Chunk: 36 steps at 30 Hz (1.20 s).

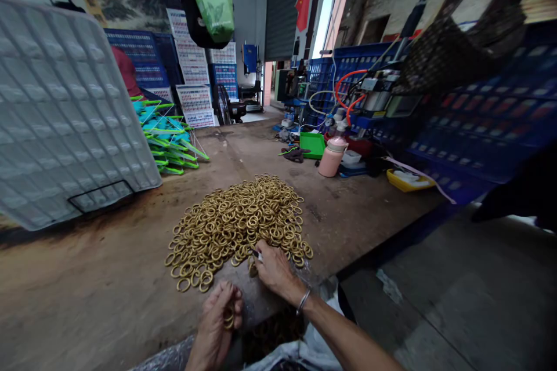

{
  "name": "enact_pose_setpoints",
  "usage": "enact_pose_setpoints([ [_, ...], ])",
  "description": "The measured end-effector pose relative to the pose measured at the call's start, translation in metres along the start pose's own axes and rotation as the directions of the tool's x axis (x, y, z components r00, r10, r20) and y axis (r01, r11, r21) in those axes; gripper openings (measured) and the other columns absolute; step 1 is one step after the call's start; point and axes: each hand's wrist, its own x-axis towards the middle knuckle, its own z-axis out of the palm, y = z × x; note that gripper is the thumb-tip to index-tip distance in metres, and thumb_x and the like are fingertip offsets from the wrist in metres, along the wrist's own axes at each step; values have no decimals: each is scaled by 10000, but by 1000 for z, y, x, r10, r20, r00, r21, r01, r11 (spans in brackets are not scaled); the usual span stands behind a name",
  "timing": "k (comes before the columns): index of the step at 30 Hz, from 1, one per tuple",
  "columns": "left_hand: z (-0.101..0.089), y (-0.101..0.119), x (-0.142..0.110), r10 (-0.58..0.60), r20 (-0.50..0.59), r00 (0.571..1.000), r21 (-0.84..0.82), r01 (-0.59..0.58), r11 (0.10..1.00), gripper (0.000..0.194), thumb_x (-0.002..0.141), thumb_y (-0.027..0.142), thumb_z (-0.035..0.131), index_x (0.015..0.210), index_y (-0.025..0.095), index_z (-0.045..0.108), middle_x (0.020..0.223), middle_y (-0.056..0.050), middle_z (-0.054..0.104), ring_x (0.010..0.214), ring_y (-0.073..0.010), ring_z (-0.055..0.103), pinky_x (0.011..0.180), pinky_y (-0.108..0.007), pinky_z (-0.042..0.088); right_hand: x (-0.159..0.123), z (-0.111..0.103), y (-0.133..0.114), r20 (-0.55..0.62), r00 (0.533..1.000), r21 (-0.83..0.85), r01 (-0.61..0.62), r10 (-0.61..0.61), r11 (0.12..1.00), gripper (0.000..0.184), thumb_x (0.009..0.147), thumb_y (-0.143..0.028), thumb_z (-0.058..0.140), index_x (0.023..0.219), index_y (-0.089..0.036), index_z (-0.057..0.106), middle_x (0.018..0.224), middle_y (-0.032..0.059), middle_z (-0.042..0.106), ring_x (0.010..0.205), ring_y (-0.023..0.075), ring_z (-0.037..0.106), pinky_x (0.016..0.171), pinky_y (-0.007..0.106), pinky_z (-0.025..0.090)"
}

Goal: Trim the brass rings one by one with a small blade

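A broad pile of brass-coloured metal rings lies spread on the brown worktable. My left hand is at the table's near edge, its fingers curled round a few brass rings. At the near side of the pile is my right hand, wearing a silver bracelet. Its fingers are closed and pointing down, with brass rings at the fingertips. A small dark and white piece shows at those fingers; I cannot make out what it is. Below the edge, a whitish bag hangs open beside a dark space holding rings.
On the left stands a large translucent plastic panel, with green and blue hangers behind it. A pink bottle, a green tray and a yellow tray lie along the right. Blue crates flank that side.
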Motion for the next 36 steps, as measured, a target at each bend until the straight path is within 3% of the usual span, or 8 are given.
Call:
enact_pose_setpoints([
  [3,5,3,2,149,-13,989,267,-140,953,312,686,455,628,643,168,514,461,74,400,368,-43,297,350,-157,212,5,-1,1,-7,999,183,-41,43,982,174,740,-131,457,872,-192,552,760,17,625,707,138,559,622,222,333],
  [8,10,9,6,456,77,886,543,-421,727,183,692,337,618,778,175,619,631,15,553,578,-117,491,544,-212,379,6,-1,2,111,986,610,-166,124,775,81,700,-175,458,717,-168,536,608,-46,510,561,85,451,530,183,336],
  [14,13,4,8,483,224,846,596,-511,619,180,741,268,552,874,188,643,736,-25,624,677,-161,544,664,-256,405,-7,-5,-7,395,908,781,-413,142,469,107,683,-293,479,728,-196,472,456,-120,335,319,34,222,334,166,167],
  [18,18,5,6,449,254,857,578,-506,640,171,756,280,531,831,190,655,803,-44,659,756,-184,566,731,-275,408,-12,-9,-12,470,879,802,-465,87,375,162,665,-336,514,726,-194,464,491,-112,379,303,22,215,316,165,158],
  [20,19,7,5,430,231,873,581,-478,658,167,751,299,535,780,182,650,742,-32,643,709,-172,550,695,-262,407,-13,-9,-14,449,888,797,-447,96,406,172,683,-355,499,721,-191,464,513,-99,409,314,23,223,328,170,173],
  [26,18,10,3,364,191,912,547,-406,732,193,738,334,542,680,154,584,590,18,513,559,-108,448,536,-204,353,-13,-10,-20,149,989,649,-108,14,753,193,715,-296,483,572,-166,486,548,-48,459,539,74,394,524,192,323],
  [31,18,12,-1,175,131,976,494,-217,842,300,738,466,532,694,169,524,477,76,420,367,-47,286,378,-175,211,-15,-13,-24,216,976,665,-175,36,726,233,746,-320,453,565,-173,451,514,-57,401,496,74,341,478,199,276],
  [36,16,13,-4,91,183,979,399,-158,903,325,741,496,526,709,173,507,457,86,381,351,-38,255,350,-163,176,-16,-9,-22,257,966,682,-187,8,707,273,789,-339,408,569,-180,435,488,-58,391,458,73,335,461,199,268],
])
